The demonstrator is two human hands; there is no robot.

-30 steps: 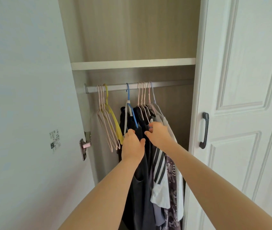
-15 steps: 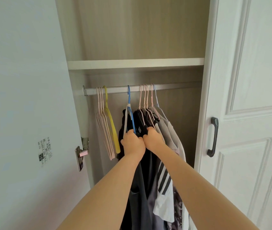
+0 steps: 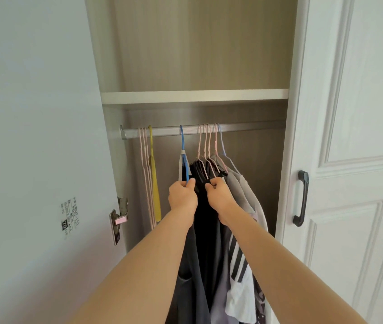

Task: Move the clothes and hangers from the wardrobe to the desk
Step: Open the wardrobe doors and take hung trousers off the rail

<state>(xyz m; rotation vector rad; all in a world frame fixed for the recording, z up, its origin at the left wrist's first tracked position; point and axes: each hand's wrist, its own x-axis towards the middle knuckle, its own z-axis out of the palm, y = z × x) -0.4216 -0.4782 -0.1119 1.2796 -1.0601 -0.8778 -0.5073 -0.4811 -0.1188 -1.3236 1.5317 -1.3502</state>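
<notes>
A metal rail [image 3: 251,127] crosses the open wardrobe. On its left hang bare pink hangers [image 3: 145,174] and a yellow hanger [image 3: 155,183]. A blue hanger [image 3: 184,157] carries a dark grey garment [image 3: 193,286]. Several pink hangers [image 3: 205,146] hold black clothes [image 3: 205,220], a grey top [image 3: 240,192] and a white striped shirt [image 3: 242,277]. My left hand [image 3: 182,197] grips the lower end of the blue hanger. My right hand [image 3: 219,195] pinches the black clothes at a pink hanger's shoulder.
The open left door [image 3: 34,160] carries a hinge [image 3: 118,218] and a label. The shut right door [image 3: 354,136] has a dark handle [image 3: 301,198]. A shelf [image 3: 195,96] runs above the rail.
Both hands have risen slightly along the garments and drawn apart a little. The left hand now holds the blue hanger. The view has shifted closer.
</notes>
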